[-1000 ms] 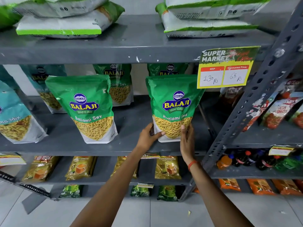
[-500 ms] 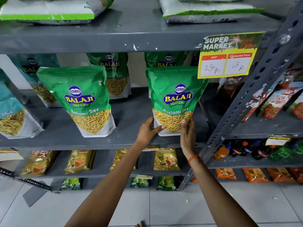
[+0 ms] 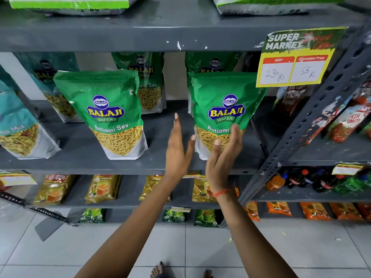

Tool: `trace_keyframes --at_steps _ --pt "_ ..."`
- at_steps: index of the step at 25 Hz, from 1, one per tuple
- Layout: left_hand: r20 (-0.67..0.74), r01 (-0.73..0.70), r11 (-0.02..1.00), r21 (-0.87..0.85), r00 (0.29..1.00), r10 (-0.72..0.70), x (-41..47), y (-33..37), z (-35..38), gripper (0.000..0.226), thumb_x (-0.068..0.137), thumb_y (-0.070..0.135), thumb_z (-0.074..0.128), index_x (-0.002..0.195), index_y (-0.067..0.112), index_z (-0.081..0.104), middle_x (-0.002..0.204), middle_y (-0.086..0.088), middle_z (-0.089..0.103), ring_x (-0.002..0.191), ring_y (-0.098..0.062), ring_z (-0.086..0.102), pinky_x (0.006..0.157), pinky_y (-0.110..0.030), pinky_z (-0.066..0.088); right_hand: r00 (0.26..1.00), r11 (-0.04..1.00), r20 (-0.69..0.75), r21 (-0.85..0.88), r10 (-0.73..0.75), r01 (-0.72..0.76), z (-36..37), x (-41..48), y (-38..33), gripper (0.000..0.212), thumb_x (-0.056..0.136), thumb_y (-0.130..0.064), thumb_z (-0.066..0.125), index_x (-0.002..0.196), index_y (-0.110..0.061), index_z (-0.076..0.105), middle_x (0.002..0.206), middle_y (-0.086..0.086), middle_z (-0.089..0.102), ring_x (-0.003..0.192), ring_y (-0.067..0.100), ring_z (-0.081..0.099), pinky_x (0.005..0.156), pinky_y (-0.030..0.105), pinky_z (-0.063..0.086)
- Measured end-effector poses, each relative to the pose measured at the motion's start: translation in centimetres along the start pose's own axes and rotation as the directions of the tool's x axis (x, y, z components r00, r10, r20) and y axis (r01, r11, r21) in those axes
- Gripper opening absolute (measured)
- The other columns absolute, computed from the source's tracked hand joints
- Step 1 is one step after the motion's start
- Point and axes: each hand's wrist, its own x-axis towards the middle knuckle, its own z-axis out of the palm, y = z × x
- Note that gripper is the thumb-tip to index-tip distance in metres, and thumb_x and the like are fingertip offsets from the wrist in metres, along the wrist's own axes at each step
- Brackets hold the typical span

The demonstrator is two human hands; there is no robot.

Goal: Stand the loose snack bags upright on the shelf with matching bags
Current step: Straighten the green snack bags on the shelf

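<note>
Both grips open beside upright bag point(image 3: 224, 109).

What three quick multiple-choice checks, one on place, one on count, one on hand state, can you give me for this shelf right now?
1. Where does the right front Ratlami Sev bag stand?
A. On the floor
B. On the middle shelf, under the price card
C. On the top shelf

2. How many green Ratlami Sev bags stand in the front row?
A. Two
B. Five
C. None

3. What are the hands doing?
A. Both clamped on the bag
B. Left hand and right hand open, no grip
C. Out of view

Answers: 1 B, it stands below the card; 2 A, the left front bag plus the right; 3 B, fingers spread.
</note>
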Motion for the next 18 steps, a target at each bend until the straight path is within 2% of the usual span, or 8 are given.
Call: trace_keyframes --at_steps 1,5,9,11,13,15,16,18 --pt "-0.078 -0.077 0.997 0.03 0.994 0.08 -0.1 0.2 -1.2 0.069 0.095 0.034 0.044 0.149 0.013 0.005 0.159 -0.002 0.01 0.145 -0.009 0.012 0.115 -0.02 0.02 0.998 0.998 0.01 0.026 -0.055 0.055 1.1 -0.3 -1.2 0.053 0.099 -0.033 0.03 0.142 -0.002 0.03 0.145 0.016 0.035 0.139 0.022 0.031 0.114 0.043 0.032" --pt "-0.296 -0.179 0.969 0.171 0.929 0.223 1.2 -2.1 -6.9 0.067 0.096 0.027 0.044 0.145 0.001 0.006 0.155 -0.023 0.012 0.147 -0.026 0.009 0.119 -0.047 0.017 0.997 0.984 0.066 0.175 -0.045 0.033 6.9 -1.3 -5.7 0.047 0.1 -0.027 0.033 0.138 -0.001 0.037 0.136 0.01 0.039 0.127 0.024 0.044 0.108 0.035 0.039" --pt "-0.429 -0.031 0.959 0.28 0.89 0.154 2.9 -7.7 -14.7 0.093 0.084 0.051 0.053 0.145 0.0 0.002 0.154 -0.027 0.011 0.146 -0.025 0.002 0.119 -0.048 0.008 0.924 0.94 0.325 0.2 0.203 -0.277 14.4 -3.2 -6.6 0.045 0.097 -0.03 0.043 0.135 -0.007 0.043 0.134 0.011 0.051 0.123 0.013 0.05 0.106 0.03 0.041" --pt "-0.359 0.053 0.974 0.219 0.933 0.03 3.9 -11.9 -18.3 0.111 0.074 0.062 0.059 0.147 0.005 -0.002 0.157 -0.021 0.007 0.146 -0.028 0.007 0.119 -0.045 0.012 0.805 0.897 0.52 0.151 0.286 -0.416 16.9 -4.3 -6.1 0.051 0.088 -0.045 0.056 0.129 -0.016 0.049 0.13 0.005 0.059 0.121 0.01 0.055 0.103 0.032 0.044" --pt "-0.123 0.158 0.983 -0.099 0.978 -0.169 4.7 -15.1 -20.8 0.111 0.069 0.055 0.07 0.148 0.017 0.001 0.156 -0.007 0.025 0.142 -0.022 0.027 0.113 -0.04 0.031 0.709 0.86 0.628 0.123 0.32 -0.496 18.0 -5.1 -6.1 0.049 0.079 -0.042 0.068 0.12 -0.021 0.051 0.115 -0.005 0.065 0.105 -0.003 0.061 0.09 0.016 0.048" --pt "0.141 0.304 0.912 -0.274 0.951 -0.275 4.5 -16.5 -21.3 0.078 0.072 0.028 0.077 0.135 0.015 0.033 0.128 0.006 0.058 0.119 -0.01 0.056 0.091 -0.023 0.051 0.669 0.82 0.648 0.118 0.363 -0.56 18.1 -5.3 -5.6 0.046 0.075 -0.038 0.072 0.115 -0.031 0.051 0.111 -0.013 0.066 0.101 -0.007 0.063 0.086 0.014 0.05" --pt "0.199 0.349 0.9 -0.26 0.932 -0.304 4.3 -16.8 -21.2 0.055 0.075 0.015 0.075 0.121 0.012 0.045 0.11 0.009 0.064 0.101 -0.002 0.064 0.078 -0.016 0.054 0.658 0.812 0.65 0.107 0.379 -0.573 18.0 -5.4 -5.4 0.045 0.073 -0.041 0.073 0.113 -0.035 0.053 0.113 -0.012 0.068 0.104 -0.002 0.064 0.09 0.02 0.051" --pt "0.22 0.383 0.892 -0.241 0.916 -0.334 3.9 -17.3 -20.3 0.038 0.074 0.002 0.073 0.106 0.009 0.053 0.098 0.003 0.065 0.077 0.011 0.065 0.066 -0.011 0.053 0.65 0.821 0.657 0.083 0.381 -0.566 17.8 -5.4 -5.0 0.052 0.07 -0.049 0.074 0.116 -0.031 0.057 0.116 -0.006 0.07 0.109 0.007 0.065 0.095 0.032 0.052"
